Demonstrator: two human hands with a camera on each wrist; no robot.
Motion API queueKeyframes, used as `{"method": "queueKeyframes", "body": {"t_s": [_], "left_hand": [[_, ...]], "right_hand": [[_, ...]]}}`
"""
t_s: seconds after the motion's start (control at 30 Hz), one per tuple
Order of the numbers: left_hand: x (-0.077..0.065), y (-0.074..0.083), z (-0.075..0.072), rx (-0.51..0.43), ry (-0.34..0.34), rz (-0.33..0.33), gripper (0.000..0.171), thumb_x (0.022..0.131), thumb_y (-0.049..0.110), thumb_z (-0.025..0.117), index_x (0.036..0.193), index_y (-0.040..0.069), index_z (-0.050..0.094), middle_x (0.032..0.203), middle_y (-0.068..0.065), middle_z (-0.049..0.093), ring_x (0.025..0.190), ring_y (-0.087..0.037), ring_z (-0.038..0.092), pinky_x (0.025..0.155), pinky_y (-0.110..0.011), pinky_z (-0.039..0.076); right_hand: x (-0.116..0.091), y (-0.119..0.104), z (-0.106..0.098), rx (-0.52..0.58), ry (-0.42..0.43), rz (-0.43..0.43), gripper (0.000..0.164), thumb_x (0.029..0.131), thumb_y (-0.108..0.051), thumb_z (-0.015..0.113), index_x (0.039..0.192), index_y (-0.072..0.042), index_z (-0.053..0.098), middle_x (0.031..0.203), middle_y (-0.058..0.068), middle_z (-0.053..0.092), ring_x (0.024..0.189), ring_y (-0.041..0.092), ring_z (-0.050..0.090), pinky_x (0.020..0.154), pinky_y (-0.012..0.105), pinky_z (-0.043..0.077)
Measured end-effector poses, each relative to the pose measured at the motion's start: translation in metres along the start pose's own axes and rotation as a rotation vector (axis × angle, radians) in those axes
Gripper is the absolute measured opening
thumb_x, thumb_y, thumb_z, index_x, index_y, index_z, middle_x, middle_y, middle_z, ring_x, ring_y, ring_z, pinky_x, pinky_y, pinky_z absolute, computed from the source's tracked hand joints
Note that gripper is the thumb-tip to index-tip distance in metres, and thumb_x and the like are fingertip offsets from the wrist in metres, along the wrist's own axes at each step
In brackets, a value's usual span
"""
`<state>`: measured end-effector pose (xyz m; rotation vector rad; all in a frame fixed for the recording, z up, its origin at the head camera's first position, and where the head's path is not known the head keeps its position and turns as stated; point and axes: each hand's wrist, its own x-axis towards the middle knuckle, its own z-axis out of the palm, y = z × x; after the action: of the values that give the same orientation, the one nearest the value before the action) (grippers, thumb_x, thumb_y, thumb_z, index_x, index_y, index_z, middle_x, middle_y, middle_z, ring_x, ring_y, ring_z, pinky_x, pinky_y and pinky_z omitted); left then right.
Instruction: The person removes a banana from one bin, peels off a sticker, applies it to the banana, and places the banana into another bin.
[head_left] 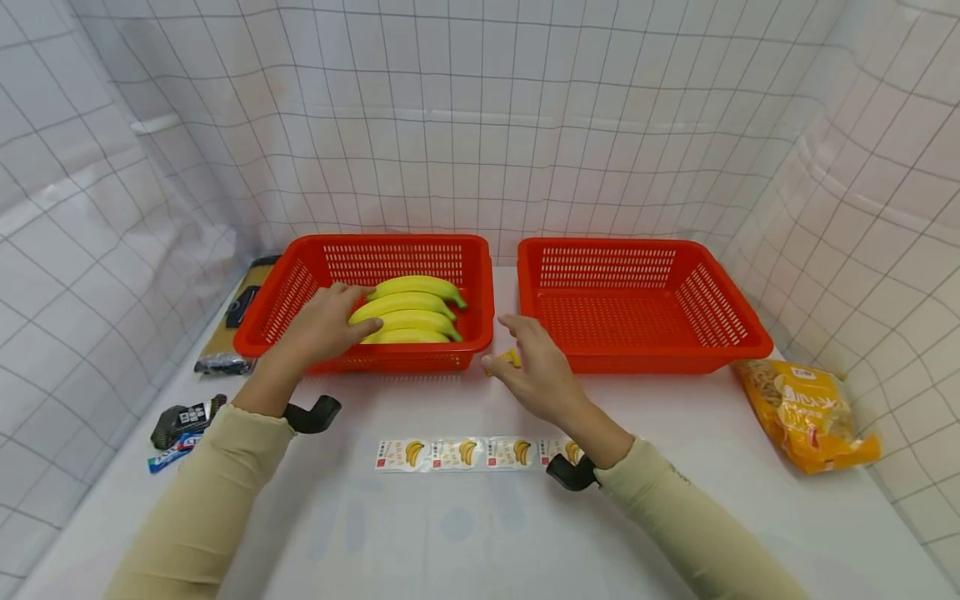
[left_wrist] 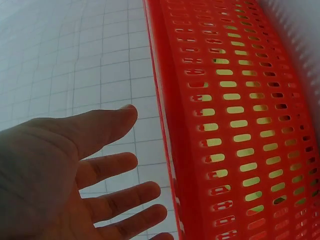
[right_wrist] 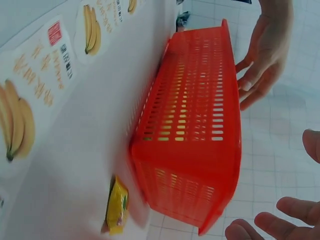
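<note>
Four bananas (head_left: 411,302) are contained in the left red basket (head_left: 405,361). Fingers of the left hand (head_left: 321,322), near them, and of the right hand (head_left: 540,372) are spread, nothing gripped. Likely smooth and bruisable, the bananas are best cupped around mid-length.

Dark-gridded white sheeting (head_left: 465,108) rises behind the white table (head_left: 405,550) and along both its sides, light glossing the creases (head_left: 48,200) to the table's left.
</note>
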<state>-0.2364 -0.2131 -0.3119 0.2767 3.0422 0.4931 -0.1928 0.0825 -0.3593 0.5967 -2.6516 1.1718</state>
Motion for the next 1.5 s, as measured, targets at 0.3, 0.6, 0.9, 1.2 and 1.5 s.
{"method": "queueKeyframes", "body": {"t_s": [0.3,0.6,0.9,1.2,1.5], "left_hand": [[0.024,-0.017,0.002,-0.147,-0.197,-0.006,0.057,0.089,0.028,0.063,0.138,0.006,0.045,0.135,-0.025,0.047,0.122,-0.041,0.044,0.099,-0.054,0.042],[0.041,-0.035,0.007,-0.168,-0.362,-0.058,0.053,0.089,0.03,0.062,0.135,0.006,0.049,0.132,-0.026,0.05,0.116,-0.037,0.049,0.097,-0.049,0.044],[0.045,-0.04,0.016,-0.161,-0.415,-0.033,0.044,0.09,0.026,0.06,0.13,0.007,0.055,0.13,-0.023,0.053,0.111,-0.033,0.048,0.094,-0.044,0.045],[0.049,-0.041,0.021,-0.123,-0.47,-0.044,0.042,0.091,0.025,0.056,0.131,0.011,0.056,0.139,-0.023,0.043,0.119,-0.036,0.038,0.103,-0.054,0.035],[0.047,-0.041,0.017,-0.183,-0.509,-0.043,0.046,0.091,0.028,0.056,0.135,0.012,0.051,0.137,-0.023,0.046,0.122,-0.037,0.04,0.102,-0.052,0.038]], "right_hand": [[0.012,-0.002,0.021,0.033,-0.02,0.107,0.063,0.088,-0.033,0.064,0.141,-0.01,0.039,0.141,0.008,0.044,0.123,0.027,0.05,0.095,0.046,0.048],[0.021,0.004,0.041,0.027,0.043,0.103,0.061,0.089,-0.032,0.063,0.14,-0.005,0.042,0.149,0.01,0.035,0.126,0.03,0.049,0.099,0.046,0.046],[0.026,0.019,0.051,0.212,0.089,0.078,0.058,0.088,-0.025,0.066,0.137,-0.001,0.045,0.151,0.007,0.031,0.134,0.029,0.041,0.094,0.044,0.048],[0.028,0.024,0.053,0.178,0.093,0.036,0.06,0.087,-0.029,0.066,0.137,-0.001,0.046,0.15,0.008,0.034,0.136,0.028,0.038,0.093,0.043,0.049],[0.031,0.022,0.051,0.112,0.095,0.017,0.06,0.087,-0.031,0.066,0.136,-0.003,0.047,0.149,0.008,0.037,0.136,0.027,0.039,0.095,0.038,0.049]]}}
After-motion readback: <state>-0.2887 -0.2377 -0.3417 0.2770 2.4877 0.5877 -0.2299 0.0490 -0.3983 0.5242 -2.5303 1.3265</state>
